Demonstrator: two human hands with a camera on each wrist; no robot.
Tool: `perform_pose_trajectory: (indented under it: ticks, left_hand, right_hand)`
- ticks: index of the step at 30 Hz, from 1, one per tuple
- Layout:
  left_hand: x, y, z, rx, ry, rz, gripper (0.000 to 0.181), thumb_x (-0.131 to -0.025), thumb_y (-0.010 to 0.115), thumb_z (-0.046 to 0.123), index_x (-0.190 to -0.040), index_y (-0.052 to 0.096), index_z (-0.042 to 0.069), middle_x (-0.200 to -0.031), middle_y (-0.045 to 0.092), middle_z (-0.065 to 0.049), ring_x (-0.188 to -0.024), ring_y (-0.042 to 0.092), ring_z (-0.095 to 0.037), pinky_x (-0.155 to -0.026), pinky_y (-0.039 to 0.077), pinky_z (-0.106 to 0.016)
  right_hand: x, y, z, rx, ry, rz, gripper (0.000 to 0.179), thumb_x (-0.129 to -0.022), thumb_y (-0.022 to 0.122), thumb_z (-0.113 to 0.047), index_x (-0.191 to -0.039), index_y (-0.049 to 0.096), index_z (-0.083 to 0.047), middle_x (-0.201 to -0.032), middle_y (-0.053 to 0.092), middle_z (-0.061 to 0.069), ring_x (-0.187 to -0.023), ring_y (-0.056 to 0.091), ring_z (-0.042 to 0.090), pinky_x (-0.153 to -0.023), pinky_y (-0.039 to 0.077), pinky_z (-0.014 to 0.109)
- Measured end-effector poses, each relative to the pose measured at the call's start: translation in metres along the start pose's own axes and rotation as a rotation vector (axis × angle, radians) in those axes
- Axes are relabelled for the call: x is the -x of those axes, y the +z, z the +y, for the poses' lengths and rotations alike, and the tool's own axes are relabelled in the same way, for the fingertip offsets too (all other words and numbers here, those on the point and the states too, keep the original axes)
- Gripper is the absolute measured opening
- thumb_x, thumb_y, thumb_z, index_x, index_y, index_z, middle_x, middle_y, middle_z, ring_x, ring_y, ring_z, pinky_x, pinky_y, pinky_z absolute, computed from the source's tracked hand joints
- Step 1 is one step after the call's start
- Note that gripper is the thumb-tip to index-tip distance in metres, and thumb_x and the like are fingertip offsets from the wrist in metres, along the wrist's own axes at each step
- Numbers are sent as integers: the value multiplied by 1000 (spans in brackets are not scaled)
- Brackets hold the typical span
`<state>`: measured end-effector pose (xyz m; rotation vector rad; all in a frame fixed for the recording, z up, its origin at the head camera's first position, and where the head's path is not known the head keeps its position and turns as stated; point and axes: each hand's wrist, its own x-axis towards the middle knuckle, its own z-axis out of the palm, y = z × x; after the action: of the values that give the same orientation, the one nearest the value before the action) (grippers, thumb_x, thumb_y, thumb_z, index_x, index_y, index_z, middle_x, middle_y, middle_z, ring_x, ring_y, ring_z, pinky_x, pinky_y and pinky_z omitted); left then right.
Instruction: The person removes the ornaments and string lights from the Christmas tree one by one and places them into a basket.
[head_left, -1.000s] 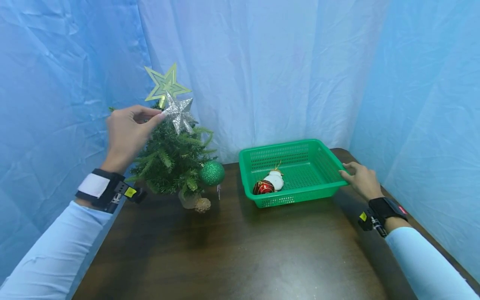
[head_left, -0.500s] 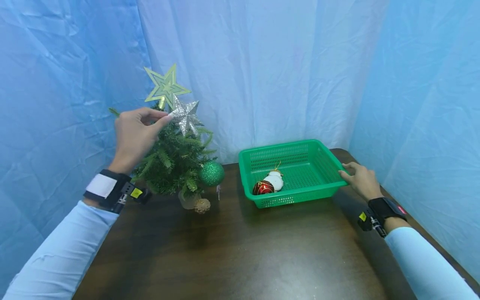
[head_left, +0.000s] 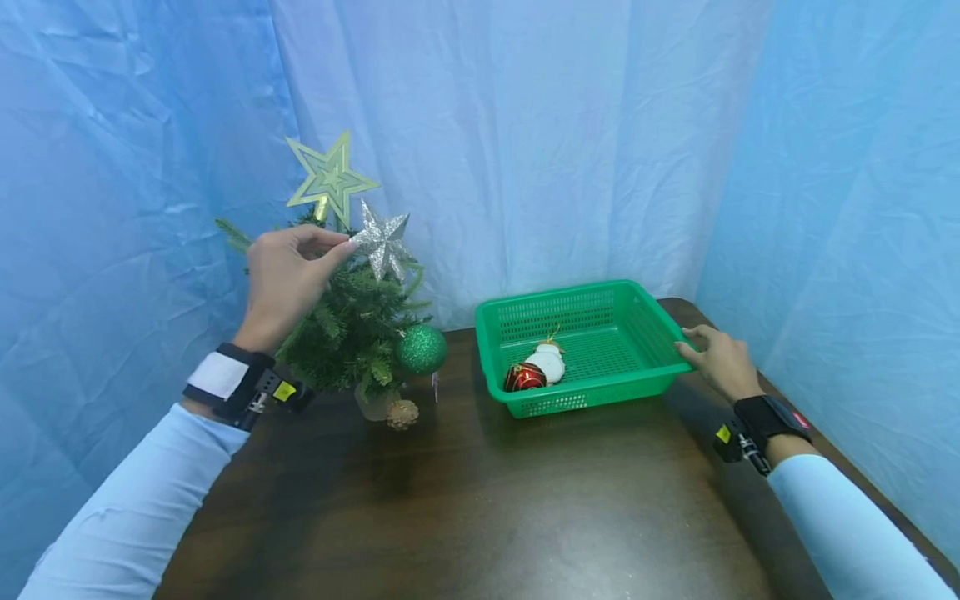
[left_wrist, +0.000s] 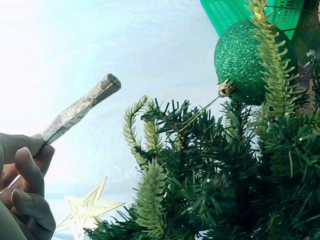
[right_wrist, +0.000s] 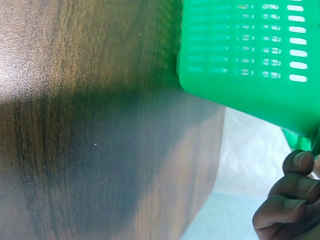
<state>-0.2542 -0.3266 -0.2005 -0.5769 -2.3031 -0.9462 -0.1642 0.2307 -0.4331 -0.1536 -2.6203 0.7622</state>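
Observation:
My left hand pinches a silver glitter star by one point, in front of the upper part of a small Christmas tree. In the left wrist view the silver star shows edge-on, apart from the branches. A gold star tops the tree. From a branch on the right hangs a green glitter ball. My right hand grips the right rim of a green plastic basket; in the right wrist view its curled fingers show below the rim.
Inside the basket lie a red bauble and a white snowman-like ornament. A pine cone is at the foot of the tree. Dark wooden table extends in front, and blue curtains close off the back and sides.
My left hand has moved right and slightly down with the silver star, away from the gold star. The right hand and the basket stay in place.

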Motion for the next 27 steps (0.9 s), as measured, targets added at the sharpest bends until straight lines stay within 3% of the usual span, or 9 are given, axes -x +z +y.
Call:
perform_pose_trajectory:
  ticks: [5, 8, 11, 17, 27]
  left_hand:
    - [2, 4, -1, -2, -4, -12, 32, -96, 74, 40, -111, 79, 12, -101, 78, -8, -61, 68, -24, -52, 46, -21]
    - [3, 6, -2, -4, 1, -12, 31, -96, 75, 39, -111, 79, 13, -102, 78, -8, -64, 69, -28, -54, 47, -21]
    - [4, 7, -1, -7, 8, -11, 29, -96, 75, 38, -111, 79, 13, -102, 78, -7, -64, 70, -25, -55, 47, -20]
    - [5, 10, 1, 0, 10, -15, 28, -96, 76, 37, -111, 80, 13, -101, 78, -8, -66, 69, -16, -59, 48, -21]
    - [7, 17, 2, 26, 16, -32, 26, -95, 77, 33, -109, 79, 11, -101, 78, -10, -63, 70, -30, -53, 48, -20]
  right_hand:
    - [1, -1, -2, -8, -14, 2, 48, -107, 60, -29, -139, 58, 6, -106, 69, 30, -47, 33, 20, -49, 31, 36]
    - [2, -1, -3, -9, -20, 0, 48, -107, 60, -29, -139, 57, 6, -97, 71, 26, -46, 30, 19, -48, 30, 35]
    - [2, -1, -3, -6, -17, -3, 48, -106, 60, -28, -140, 57, 6, -97, 71, 26, -47, 33, 19, -48, 31, 35]
    - [1, -1, -3, -2, -6, -3, 47, -106, 60, -26, -141, 56, 6, -114, 67, 33, -50, 37, 21, -53, 33, 37]
    - [1, -1, -2, -6, -18, 5, 47, -106, 60, -26, -139, 57, 6, -104, 70, 30, -48, 35, 21, -49, 32, 36]
